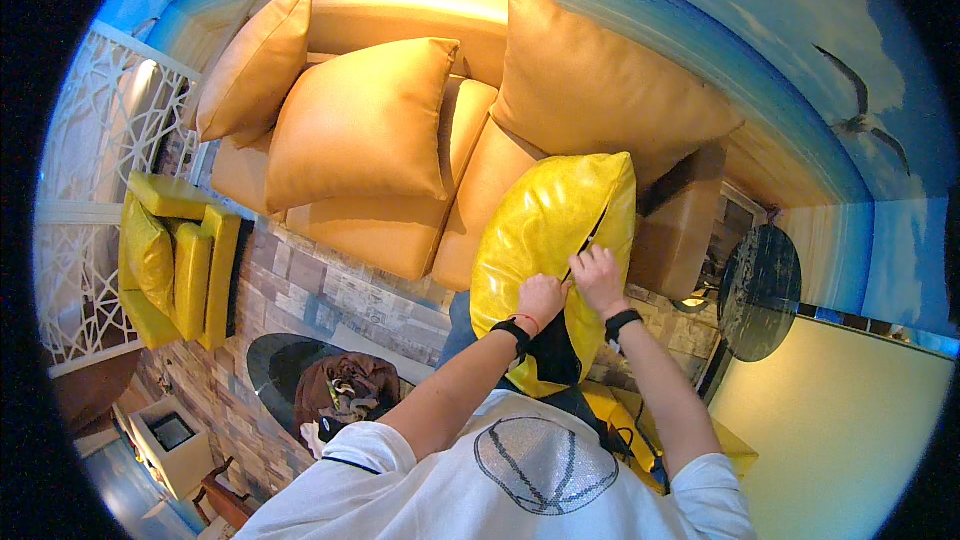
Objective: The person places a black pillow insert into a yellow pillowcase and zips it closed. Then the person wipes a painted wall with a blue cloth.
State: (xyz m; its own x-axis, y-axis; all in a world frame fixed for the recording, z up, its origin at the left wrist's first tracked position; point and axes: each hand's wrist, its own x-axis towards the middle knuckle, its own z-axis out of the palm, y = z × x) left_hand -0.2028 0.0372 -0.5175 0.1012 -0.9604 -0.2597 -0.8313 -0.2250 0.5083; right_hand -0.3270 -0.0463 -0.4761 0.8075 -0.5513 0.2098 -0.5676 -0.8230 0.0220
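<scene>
A shiny yellow cushion (540, 217) rests upright on my lap, in front of the orange sofa. Along its side runs a dark zipper (597, 228). The lower part of the seam gapes, and a black inner part (561, 352) shows there. My left hand (543, 301) pinches the seam edge at the middle of the cushion. Just up and to the right, my right hand (598, 276) has its fingers closed on the zipper line; the fingers hide whatever small part they hold.
Orange cushions (360, 124) lie on the orange sofa (375, 240). Left stands a yellow armchair (191, 270). A dark oval table (274, 367) carries brown cloth (375, 375). At right is a round black table (761, 292). Behind me, yellow material (634, 442) lies by my right elbow.
</scene>
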